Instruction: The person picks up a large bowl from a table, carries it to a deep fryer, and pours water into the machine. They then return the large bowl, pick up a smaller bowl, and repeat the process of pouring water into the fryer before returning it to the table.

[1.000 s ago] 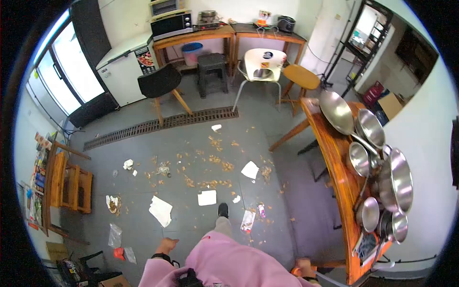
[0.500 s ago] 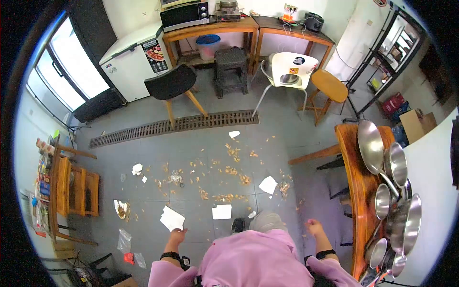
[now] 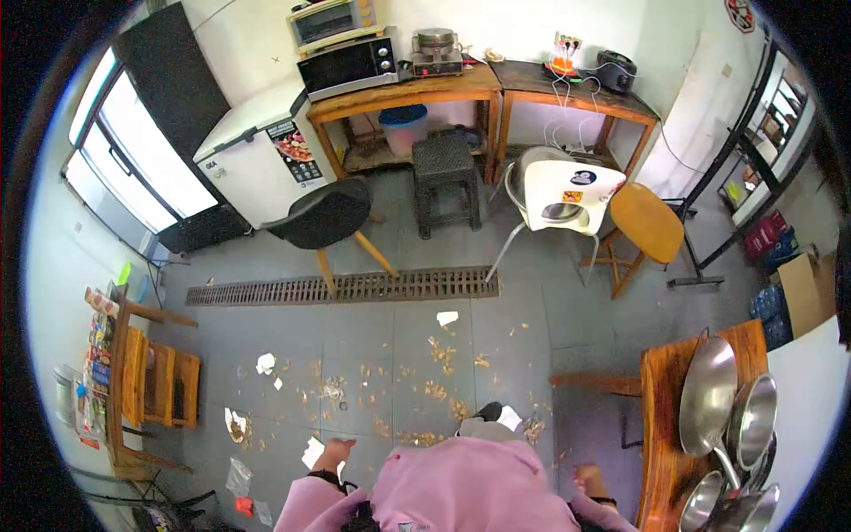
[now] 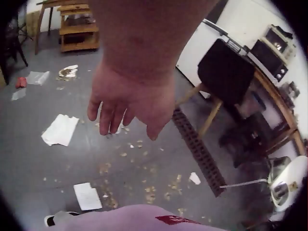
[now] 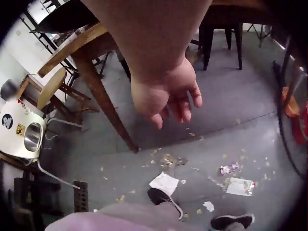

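Note:
My left hand (image 3: 335,454) hangs beside the pink top, its fingers loosely extended and holding nothing. In the left wrist view the same hand (image 4: 130,103) is above the floor, with a white paper sheet (image 4: 60,130) and a smaller one (image 4: 87,196) lying below. My right hand (image 3: 589,481) hangs on the other side. Seen from the right wrist, that hand (image 5: 171,98) has relaxed, slightly bent fingers around nothing. Under it on the floor lie a white paper piece (image 5: 164,183) by a dark shoe (image 5: 161,197), and a printed wrapper (image 5: 239,186).
Brown scraps (image 3: 441,355) are scattered over the grey floor. A drain grate (image 3: 355,287) crosses ahead, with a black chair (image 3: 328,213), stool (image 3: 446,182) and white chair (image 3: 567,199) behind it. A wooden table (image 3: 660,426) with several steel pans (image 3: 709,395) stands at right.
The person has stepped forward, and the head view has tilted up. The pan table has slid lower in view, and the body now covers sheets seen earlier. Both arms have swung; neither hand has picked anything up.

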Demonstrator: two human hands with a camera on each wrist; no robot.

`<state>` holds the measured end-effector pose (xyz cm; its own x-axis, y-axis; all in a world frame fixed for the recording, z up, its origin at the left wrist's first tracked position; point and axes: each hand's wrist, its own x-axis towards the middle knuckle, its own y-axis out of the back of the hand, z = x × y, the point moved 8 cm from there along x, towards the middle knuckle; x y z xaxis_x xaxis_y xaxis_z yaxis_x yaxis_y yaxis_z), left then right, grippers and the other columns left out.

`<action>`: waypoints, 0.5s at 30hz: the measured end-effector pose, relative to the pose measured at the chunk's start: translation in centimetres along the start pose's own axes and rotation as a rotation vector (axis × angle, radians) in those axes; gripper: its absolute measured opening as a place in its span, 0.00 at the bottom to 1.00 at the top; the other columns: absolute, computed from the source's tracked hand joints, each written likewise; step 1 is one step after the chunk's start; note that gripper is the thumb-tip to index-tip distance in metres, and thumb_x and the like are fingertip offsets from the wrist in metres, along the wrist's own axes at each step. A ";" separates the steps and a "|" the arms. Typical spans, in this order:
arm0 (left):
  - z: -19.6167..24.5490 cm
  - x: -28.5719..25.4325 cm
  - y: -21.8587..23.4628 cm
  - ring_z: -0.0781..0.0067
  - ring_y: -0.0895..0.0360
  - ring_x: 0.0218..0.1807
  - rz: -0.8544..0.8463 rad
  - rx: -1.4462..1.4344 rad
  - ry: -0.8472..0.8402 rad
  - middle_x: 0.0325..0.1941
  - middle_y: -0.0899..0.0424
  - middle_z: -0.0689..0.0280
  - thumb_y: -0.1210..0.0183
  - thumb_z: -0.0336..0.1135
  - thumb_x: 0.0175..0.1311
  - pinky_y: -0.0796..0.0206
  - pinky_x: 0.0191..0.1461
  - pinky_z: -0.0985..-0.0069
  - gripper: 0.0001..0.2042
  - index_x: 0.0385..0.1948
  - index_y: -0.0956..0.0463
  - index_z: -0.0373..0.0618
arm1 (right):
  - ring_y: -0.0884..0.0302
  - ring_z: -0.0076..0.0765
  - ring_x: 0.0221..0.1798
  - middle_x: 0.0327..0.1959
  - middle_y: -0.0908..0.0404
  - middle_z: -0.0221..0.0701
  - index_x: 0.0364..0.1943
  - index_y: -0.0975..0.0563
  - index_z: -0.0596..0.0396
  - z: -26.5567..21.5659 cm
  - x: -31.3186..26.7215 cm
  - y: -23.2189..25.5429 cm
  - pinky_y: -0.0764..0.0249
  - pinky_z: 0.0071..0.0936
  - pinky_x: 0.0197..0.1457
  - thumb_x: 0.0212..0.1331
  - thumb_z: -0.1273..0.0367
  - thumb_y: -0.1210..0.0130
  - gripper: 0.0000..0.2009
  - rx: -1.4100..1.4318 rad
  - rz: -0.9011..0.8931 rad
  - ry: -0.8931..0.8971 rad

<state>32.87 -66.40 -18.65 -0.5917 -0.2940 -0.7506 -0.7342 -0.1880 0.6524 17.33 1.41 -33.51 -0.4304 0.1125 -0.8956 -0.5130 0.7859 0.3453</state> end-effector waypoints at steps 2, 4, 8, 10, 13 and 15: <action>1.1 5.0 4.3 0.57 0.28 0.44 0.111 -0.060 -0.071 0.39 0.24 0.56 0.58 0.50 0.57 0.38 0.48 0.70 0.19 0.46 0.31 0.52 | 0.31 0.26 0.20 0.21 0.26 0.29 0.31 0.28 0.54 -5.7 0.3 1.6 0.35 0.25 0.18 0.48 0.69 0.50 0.06 0.119 0.047 0.123; -1.8 11.4 3.9 0.61 0.26 0.40 0.420 -0.466 0.018 0.34 0.22 0.55 0.50 0.54 0.51 0.36 0.44 0.73 0.25 0.41 0.30 0.41 | 0.31 0.26 0.20 0.22 0.27 0.29 0.31 0.28 0.55 -11.3 0.7 3.3 0.35 0.25 0.18 0.47 0.71 0.50 0.06 0.287 0.074 0.254; 5.7 11.6 16.8 0.64 0.25 0.33 0.362 -0.666 0.082 0.31 0.22 0.54 0.45 0.53 0.47 0.34 0.39 0.74 0.26 0.39 0.30 0.37 | 0.32 0.25 0.21 0.23 0.27 0.31 0.32 0.30 0.58 -19.0 3.3 6.8 0.35 0.22 0.19 0.48 0.75 0.51 0.06 0.510 0.048 0.407; 6.4 17.5 16.3 0.65 0.25 0.30 0.325 -0.611 -0.121 0.29 0.23 0.55 0.45 0.51 0.48 0.34 0.38 0.74 0.24 0.38 0.30 0.38 | 0.32 0.24 0.21 0.24 0.27 0.30 0.33 0.31 0.59 -23.0 3.0 7.6 0.35 0.21 0.20 0.48 0.75 0.50 0.07 0.420 0.089 0.408; 9.6 22.4 19.6 0.67 0.25 0.27 0.280 -0.710 -0.250 0.26 0.23 0.56 0.46 0.49 0.50 0.33 0.35 0.73 0.20 0.37 0.29 0.41 | 0.32 0.23 0.21 0.23 0.28 0.30 0.33 0.32 0.59 -28.7 1.0 9.3 0.36 0.19 0.22 0.48 0.75 0.50 0.08 0.329 0.124 0.416; 12.0 25.3 22.5 0.67 0.25 0.27 0.181 -0.781 -0.207 0.25 0.24 0.58 0.47 0.46 0.50 0.33 0.33 0.73 0.17 0.37 0.28 0.44 | 0.33 0.23 0.21 0.22 0.29 0.29 0.34 0.32 0.60 -30.8 0.9 10.0 0.36 0.18 0.23 0.48 0.75 0.51 0.08 0.345 0.132 0.421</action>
<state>-2.65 -66.80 -24.18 -0.7839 -0.2186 -0.5812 -0.2238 -0.7736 0.5929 -11.01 -9.35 -22.25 -0.7699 0.0266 -0.6376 -0.1921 0.9431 0.2714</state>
